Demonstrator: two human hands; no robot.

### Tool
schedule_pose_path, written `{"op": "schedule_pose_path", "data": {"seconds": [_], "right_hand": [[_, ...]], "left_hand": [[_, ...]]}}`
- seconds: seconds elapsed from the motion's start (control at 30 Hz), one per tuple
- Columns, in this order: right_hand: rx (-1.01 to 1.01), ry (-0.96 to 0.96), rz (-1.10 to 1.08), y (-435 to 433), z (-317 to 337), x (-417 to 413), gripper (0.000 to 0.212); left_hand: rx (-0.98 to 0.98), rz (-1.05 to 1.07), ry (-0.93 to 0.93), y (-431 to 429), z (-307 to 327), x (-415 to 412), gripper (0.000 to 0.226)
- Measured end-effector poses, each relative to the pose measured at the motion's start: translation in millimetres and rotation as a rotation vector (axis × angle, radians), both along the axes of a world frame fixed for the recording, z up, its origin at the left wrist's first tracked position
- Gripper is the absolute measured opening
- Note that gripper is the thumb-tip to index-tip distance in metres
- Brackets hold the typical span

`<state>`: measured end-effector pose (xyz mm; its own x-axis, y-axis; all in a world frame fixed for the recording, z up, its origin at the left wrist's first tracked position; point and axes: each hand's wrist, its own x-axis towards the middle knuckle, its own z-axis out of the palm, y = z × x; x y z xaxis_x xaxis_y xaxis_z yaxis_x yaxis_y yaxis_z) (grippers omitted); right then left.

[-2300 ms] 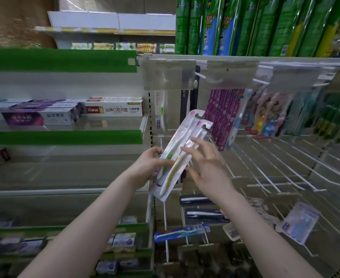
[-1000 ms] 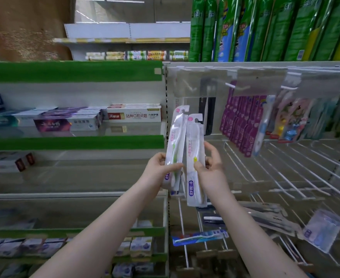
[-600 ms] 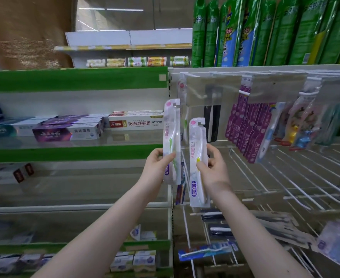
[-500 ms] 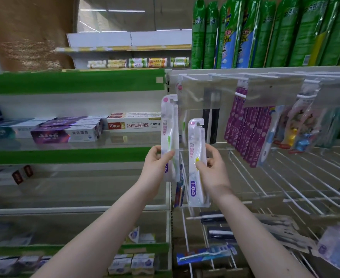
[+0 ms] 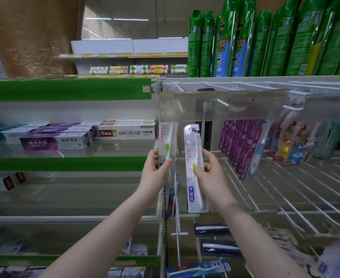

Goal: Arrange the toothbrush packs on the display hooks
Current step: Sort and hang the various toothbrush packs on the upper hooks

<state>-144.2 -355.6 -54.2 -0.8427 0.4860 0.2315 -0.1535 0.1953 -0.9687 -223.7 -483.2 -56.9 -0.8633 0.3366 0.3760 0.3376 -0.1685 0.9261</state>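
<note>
A: Starting at your left: your left hand point(image 5: 155, 173) is gripping the green-bristled toothbrush pack point(image 5: 167, 145) near its lower half, thumb across the front, fingers closed behind. The pack is standing upright, its top disappearing behind the clear price-tag strip point(image 5: 215, 106).

B: Is it hanging on a hook yet?

A: I cannot tell (the strip is hiding its hang hole). Moving right, your right hand point(image 5: 211, 173) is pinching the yellow-bristled toothbrush pack point(image 5: 194, 169) at mid-length, thumb in front, fingers curled behind its right edge.

B: Which way is that one pointing?

A: Its long axis is running near vertical, the hang hole at the top, well above your fingers and just below the strip. The white display hook point(image 5: 222, 102) is poking out up and to the right of that hole, so your right hand is the nearer one. Both forearms are reaching up and forward. Further right, the purple Doctor packs point(image 5: 239, 145) are hanging in a row.
</note>
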Motion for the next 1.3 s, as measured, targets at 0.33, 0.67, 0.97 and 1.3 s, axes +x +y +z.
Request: {"op": "schedule_pose_path", "data": {"seconds": [0.33, 0.67, 0.97, 1.3], "right_hand": [[0.019, 0.005, 0.005, 12.1, 1.6, -4.5, 0.055], [0.017, 0.015, -0.003, 17.1, 1.9, -7.2, 0.057], [0.02, 0.007, -0.014, 22.6, 3.1, -1.1, 0.053], [0.008, 0.001, -0.001, 25.5, 3.9, 4.5, 0.055]], "left_hand": [[0.044, 0.007, -0.031, 8.2, -2.0, -5.9, 0.023], [-0.059, 0.088, -0.063, 38.4, 8.1, -9.6, 0.03], [-0.201, 0.239, -0.245, 80.5, 40.6, -23.6, 0.048], [-0.331, 0.262, -0.222, 81.3, 20.0, -40.2, 0.045]]}}
